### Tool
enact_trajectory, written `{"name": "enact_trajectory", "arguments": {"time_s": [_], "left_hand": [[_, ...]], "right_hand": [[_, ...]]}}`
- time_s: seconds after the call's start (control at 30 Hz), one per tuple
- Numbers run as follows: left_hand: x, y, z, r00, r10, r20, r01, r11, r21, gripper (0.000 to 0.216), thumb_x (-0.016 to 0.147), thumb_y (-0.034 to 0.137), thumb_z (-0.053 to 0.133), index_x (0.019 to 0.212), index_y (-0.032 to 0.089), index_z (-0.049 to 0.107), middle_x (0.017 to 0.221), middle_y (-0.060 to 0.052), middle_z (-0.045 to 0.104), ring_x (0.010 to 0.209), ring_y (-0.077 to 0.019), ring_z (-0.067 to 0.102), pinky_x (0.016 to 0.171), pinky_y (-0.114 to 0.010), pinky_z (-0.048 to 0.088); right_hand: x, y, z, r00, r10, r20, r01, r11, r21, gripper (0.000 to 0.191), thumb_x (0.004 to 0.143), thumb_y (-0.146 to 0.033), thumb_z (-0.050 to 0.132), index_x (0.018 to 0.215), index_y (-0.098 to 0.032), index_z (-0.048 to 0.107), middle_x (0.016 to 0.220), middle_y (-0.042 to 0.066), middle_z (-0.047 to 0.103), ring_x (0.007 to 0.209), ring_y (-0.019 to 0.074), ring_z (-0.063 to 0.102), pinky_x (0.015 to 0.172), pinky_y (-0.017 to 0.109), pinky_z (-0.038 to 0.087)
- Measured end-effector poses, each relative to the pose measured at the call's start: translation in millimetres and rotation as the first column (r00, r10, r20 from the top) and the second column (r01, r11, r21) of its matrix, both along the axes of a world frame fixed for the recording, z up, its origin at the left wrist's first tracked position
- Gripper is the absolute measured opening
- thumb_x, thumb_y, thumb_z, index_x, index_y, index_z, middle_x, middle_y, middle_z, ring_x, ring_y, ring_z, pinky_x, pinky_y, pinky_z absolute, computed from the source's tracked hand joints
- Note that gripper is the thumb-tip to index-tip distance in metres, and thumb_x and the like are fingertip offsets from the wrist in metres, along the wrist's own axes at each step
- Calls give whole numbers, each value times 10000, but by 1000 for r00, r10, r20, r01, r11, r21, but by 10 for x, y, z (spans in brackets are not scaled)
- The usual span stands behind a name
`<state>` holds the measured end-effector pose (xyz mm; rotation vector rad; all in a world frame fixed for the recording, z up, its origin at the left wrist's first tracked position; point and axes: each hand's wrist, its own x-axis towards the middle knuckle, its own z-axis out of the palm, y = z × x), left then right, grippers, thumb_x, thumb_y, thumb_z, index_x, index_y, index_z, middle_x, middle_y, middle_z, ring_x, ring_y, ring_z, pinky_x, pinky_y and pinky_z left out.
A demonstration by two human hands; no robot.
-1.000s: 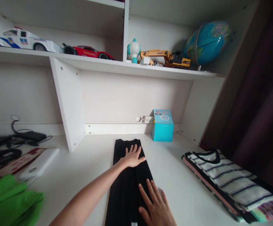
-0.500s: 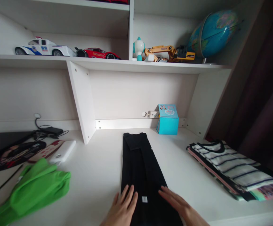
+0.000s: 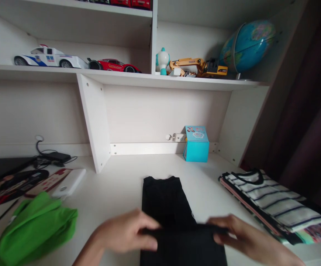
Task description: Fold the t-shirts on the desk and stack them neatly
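Observation:
A black garment (image 3: 164,199), folded into a long strip, lies on the white desk in front of me. Its near part is lifted and doubled up toward the far end, making a raised edge across the strip. My left hand (image 3: 130,231) pinches the left corner of that edge between thumb and fingers. At the right corner, my right hand (image 3: 238,236) grips the same edge, thumb below and fingers above. Both hands are slightly blurred. The garment's lowest part runs out of view at the bottom.
To the right lies a stack of folded clothes (image 3: 271,199), a striped shirt on top. A crumpled green garment (image 3: 38,225) lies left, near a white device (image 3: 69,183) and a black adapter (image 3: 57,157). A blue desk calendar (image 3: 196,147) stands behind; toys and a globe (image 3: 249,48) occupy the shelf.
Both hands were lying flat on the black garment. They now hold its near part raised, folded away from me. The garment's far end has come closer, and its small white label is out of sight.

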<state>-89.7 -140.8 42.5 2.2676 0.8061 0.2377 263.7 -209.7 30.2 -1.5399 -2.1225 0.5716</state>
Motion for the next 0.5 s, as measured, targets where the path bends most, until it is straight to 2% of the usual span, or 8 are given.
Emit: {"name": "enact_trajectory", "arguments": {"time_s": [0.07, 0.1, 0.2, 0.27, 0.3, 0.4, 0.43, 0.5], "left_hand": [[223, 491, 190, 998, 44, 40, -40, 995, -92, 300, 737, 422, 544, 847, 171, 667, 711, 6, 623, 635, -136, 528, 569, -216, 386], [325, 733, 211, 994, 88, 69, -77, 986, -148, 287, 720, 397, 561, 832, 151, 659, 693, 6, 603, 626, -127, 511, 570, -214, 378], [502, 1294, 58, 952, 305, 40, -272, 895, -355, 250, 606, 314, 644, 772, 128, 642, 608, 22, 536, 575, -107, 469, 543, -213, 366], [500, 1491, -82, 928, 373, 9, -338, 849, -406, 246, 555, 288, 673, 735, 124, 637, 576, 28, 513, 549, -100, 455, 531, -216, 363], [473, 1548, -125, 926, 377, 21, -335, 847, -413, 250, 550, 292, 678, 730, 125, 637, 579, 27, 516, 548, -99, 458, 534, -218, 365], [363, 1647, -124, 941, 316, 122, -244, 882, -402, 285, 605, 353, 652, 800, 145, 639, 667, 11, 568, 596, -106, 500, 579, -225, 390], [336, 1679, -104, 944, 304, 127, -242, 901, -359, 285, 636, 370, 626, 825, 156, 636, 698, 10, 582, 617, -110, 515, 598, -227, 399], [317, 1757, -94, 942, 330, 59, -312, 929, -199, 247, 668, 366, 590, 804, 165, 635, 705, 14, 595, 644, -123, 537, 618, -231, 405]], "right_hand": [[3, 597, 125, 974, 56, -221, -106, 969, -223, 369, 734, -515, 539, 901, -201, 637, 774, 32, 631, 728, 178, 594, 648, 267, 483], [-34, 892, 132, 949, 45, -314, -144, 942, -302, 388, 697, -519, 577, 868, -172, 613, 709, 21, 597, 672, 156, 572, 617, 259, 479], [-215, 1577, -28, 942, 0, -336, -119, 935, -334, 404, 663, -506, 599, 833, -141, 568, 618, -10, 519, 557, 109, 511, 514, 238, 458], [-310, 1820, -180, 952, -30, -305, -69, 949, -309, 366, 661, -477, 607, 768, -132, 552, 566, -28, 475, 497, 90, 469, 441, 213, 411], [-334, 1891, -238, 955, -43, -293, -47, 955, -293, 345, 670, -464, 601, 746, -133, 545, 544, -37, 457, 476, 84, 452, 417, 203, 385], [-326, 2011, -302, 963, -68, -263, 4, 972, -237, 280, 748, -417, 535, 783, -139, 548, 544, -48, 454, 474, 76, 453, 415, 190, 369], [-313, 2044, -299, 966, -77, -247, 22, 976, -218, 257, 777, -393, 510, 807, -141, 550, 564, -46, 468, 491, 76, 466, 431, 189, 380], [-299, 2121, -299, 974, -111, -196, 74, 980, -185, 209, 811, -341, 494, 833, -141, 554, 608, -39, 496, 535, 82, 494, 474, 199, 408]]}}
